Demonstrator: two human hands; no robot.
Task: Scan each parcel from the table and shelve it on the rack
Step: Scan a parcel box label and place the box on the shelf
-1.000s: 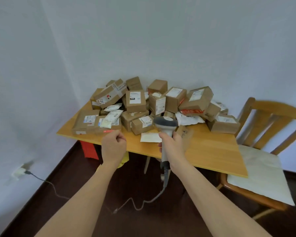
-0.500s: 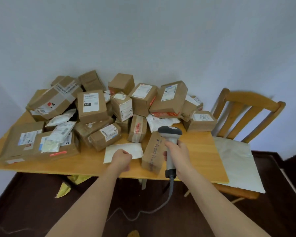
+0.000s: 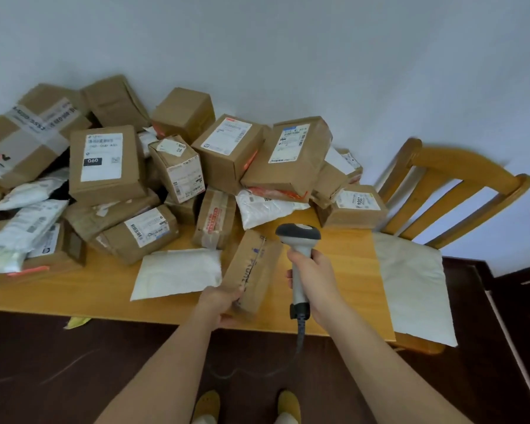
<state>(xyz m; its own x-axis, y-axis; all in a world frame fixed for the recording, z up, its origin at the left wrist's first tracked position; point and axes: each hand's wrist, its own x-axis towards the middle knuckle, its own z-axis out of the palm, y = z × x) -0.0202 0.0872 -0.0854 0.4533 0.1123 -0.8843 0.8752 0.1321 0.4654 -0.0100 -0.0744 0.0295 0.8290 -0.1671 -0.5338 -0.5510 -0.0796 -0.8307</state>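
Note:
A heap of brown cardboard parcels (image 3: 178,166) and white mailer bags covers the back of the wooden table (image 3: 343,289). Nearest to me, a small brown box (image 3: 256,267) stands tilted near the table's front edge. My left hand (image 3: 219,301) grips its near lower corner. My right hand (image 3: 312,283) holds a grey and white handheld scanner (image 3: 299,240) by its handle, just right of that box, with its head pointing away from me. The scanner's cable hangs down toward the floor. No rack is in view.
A flat white mailer (image 3: 178,272) lies left of the held box. A wooden chair (image 3: 459,182) with a white cushion (image 3: 413,289) stands against the table's right end. The floor is dark, and my yellow slippers (image 3: 207,405) show below.
I have come closer to the table. My left hand has moved right from the white mailer and taken hold of the small brown box; the scanner stays in my right hand.

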